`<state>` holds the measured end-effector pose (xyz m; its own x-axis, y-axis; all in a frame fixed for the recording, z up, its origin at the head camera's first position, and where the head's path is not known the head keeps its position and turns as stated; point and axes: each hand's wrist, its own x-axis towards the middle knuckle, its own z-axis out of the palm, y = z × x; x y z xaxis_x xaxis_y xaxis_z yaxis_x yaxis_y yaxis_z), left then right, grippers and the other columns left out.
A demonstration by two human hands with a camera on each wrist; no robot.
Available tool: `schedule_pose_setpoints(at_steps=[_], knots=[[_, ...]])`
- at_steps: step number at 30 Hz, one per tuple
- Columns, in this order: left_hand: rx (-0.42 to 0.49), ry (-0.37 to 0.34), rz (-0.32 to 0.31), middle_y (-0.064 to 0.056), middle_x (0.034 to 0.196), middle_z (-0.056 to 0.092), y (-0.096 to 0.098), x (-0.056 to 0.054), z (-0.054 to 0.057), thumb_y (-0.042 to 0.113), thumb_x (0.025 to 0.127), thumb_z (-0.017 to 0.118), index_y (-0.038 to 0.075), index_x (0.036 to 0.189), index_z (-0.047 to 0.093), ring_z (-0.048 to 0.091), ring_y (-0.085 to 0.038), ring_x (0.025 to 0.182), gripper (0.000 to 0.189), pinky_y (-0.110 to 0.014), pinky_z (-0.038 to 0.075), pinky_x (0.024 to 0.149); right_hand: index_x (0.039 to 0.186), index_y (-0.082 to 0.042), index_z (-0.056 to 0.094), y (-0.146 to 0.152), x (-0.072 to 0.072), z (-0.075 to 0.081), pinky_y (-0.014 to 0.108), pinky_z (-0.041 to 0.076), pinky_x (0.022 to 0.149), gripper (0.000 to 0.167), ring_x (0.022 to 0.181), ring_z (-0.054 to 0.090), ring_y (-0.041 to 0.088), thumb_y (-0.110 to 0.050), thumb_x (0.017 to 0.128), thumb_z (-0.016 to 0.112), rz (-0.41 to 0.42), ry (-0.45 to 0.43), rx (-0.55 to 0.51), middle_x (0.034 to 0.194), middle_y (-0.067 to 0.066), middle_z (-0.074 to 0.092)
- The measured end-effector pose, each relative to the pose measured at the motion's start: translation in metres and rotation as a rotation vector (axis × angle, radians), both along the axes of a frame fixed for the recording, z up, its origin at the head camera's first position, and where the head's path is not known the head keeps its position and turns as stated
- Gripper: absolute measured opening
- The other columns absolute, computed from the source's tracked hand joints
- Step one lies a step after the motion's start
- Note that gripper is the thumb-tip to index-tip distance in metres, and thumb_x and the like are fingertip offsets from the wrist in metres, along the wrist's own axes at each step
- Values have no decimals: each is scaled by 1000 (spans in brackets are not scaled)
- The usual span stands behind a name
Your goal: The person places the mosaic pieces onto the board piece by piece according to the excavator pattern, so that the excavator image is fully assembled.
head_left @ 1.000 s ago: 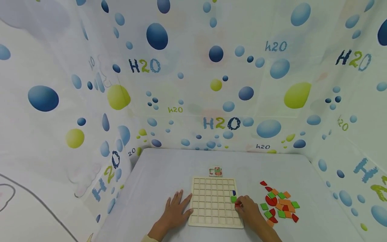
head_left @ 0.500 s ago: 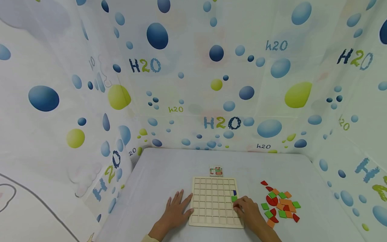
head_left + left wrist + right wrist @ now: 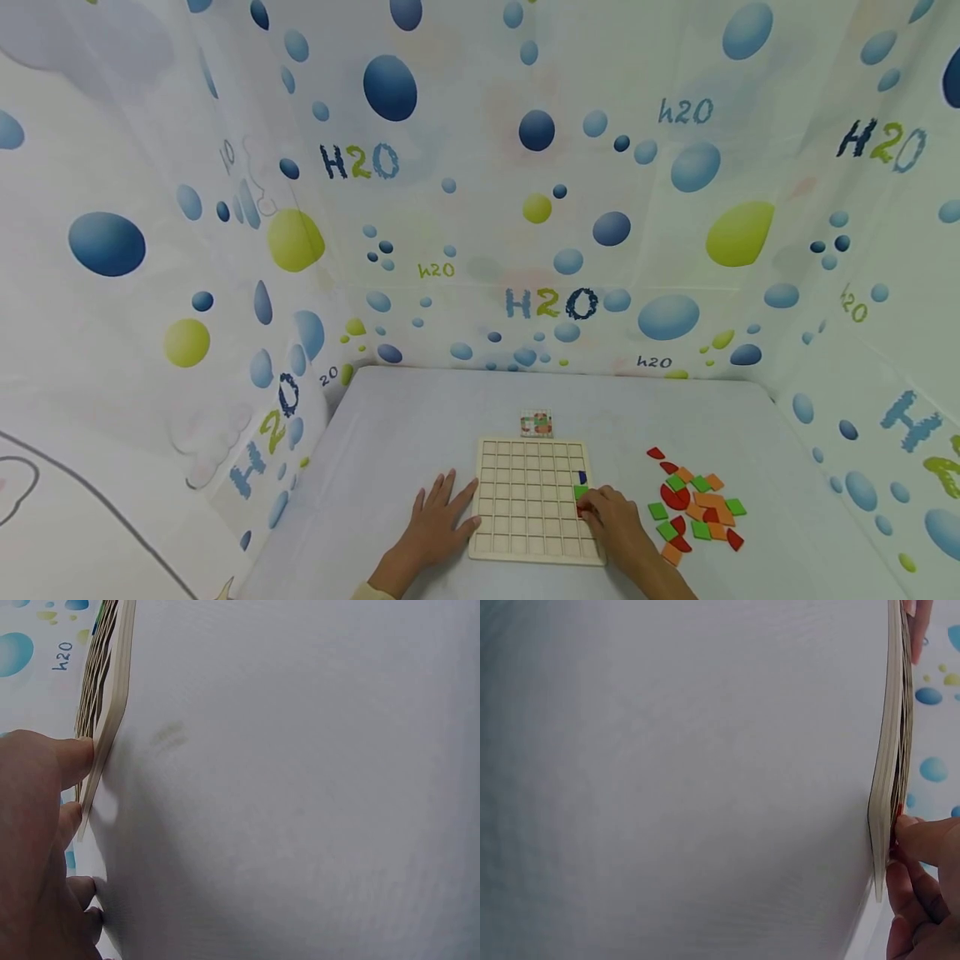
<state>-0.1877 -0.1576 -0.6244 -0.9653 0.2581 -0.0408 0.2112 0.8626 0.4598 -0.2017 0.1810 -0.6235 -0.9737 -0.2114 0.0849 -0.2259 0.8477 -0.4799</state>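
Note:
A pale wooden grid board [image 3: 528, 500] lies on the table. My left hand [image 3: 435, 521] rests flat with spread fingers, thumb and index fingertip at the board's left edge; in the left wrist view the thumb [image 3: 75, 761] touches the rim. At the board's right side my right hand [image 3: 617, 521] pinches a red piece [image 3: 579, 511], mostly hidden by the fingers, over a cell in the right column. The red piece [image 3: 893, 836] also shows beside the thumb in the right wrist view. Just beyond it sit a green square tile [image 3: 581, 492] and a dark blue piece [image 3: 582, 477].
A small printed pattern card [image 3: 536, 423] lies behind the board. To the right is a loose spread of red curved-edge pieces [image 3: 675, 497], green tiles [image 3: 657, 512] and orange tiles [image 3: 672, 554]. White sheeting printed with bubbles [image 3: 540, 208] rises around the table [image 3: 405, 417].
My right hand has shifted slightly inward over the board's right column with the red piece. The left hand has stayed in place.

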Motion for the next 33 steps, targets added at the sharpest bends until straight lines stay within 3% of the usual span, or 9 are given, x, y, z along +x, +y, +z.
schedule_pose_setpoints(at_steps=[8,13,17,22,27,33], knots=[[10,-4,2,-27,170,29,-1,3,6,51,105,58,20,160,47,24,-52,157,64,-79,14,120,98,-25,69,0,0,5,37,41,80,12,91,50,12,-18,96,78,17,-43,-11,97,-9,59],[0,-12,3,-26,170,29,-2,2,3,52,105,57,22,161,46,23,-52,157,64,-78,14,120,94,-27,71,3,-3,10,38,44,80,12,96,57,13,-22,94,82,5,-13,-6,102,-7,61],[13,-6,-5,-26,170,28,-1,1,1,53,105,57,22,161,45,23,-52,157,65,-78,13,120,102,-18,75,21,-19,18,47,53,83,12,100,64,23,-23,94,82,-81,71,8,107,4,67],[10,-1,-1,-27,170,28,0,0,-2,51,105,59,22,161,46,23,-54,157,65,-79,13,120,115,2,70,62,-45,28,61,54,82,30,99,66,43,-21,97,78,-239,140,4,111,26,67],[-3,-12,10,-25,171,28,0,1,2,52,105,59,22,161,46,23,-51,158,65,-77,14,121,123,9,62,91,-65,35,69,48,79,41,102,61,54,-22,99,74,-339,55,80,117,37,62],[-6,-12,9,-25,171,28,0,1,3,53,105,58,22,161,46,24,-50,158,65,-76,15,121,123,12,60,101,-74,33,71,43,87,41,104,59,54,-21,101,71,-319,-89,155,113,35,61]])
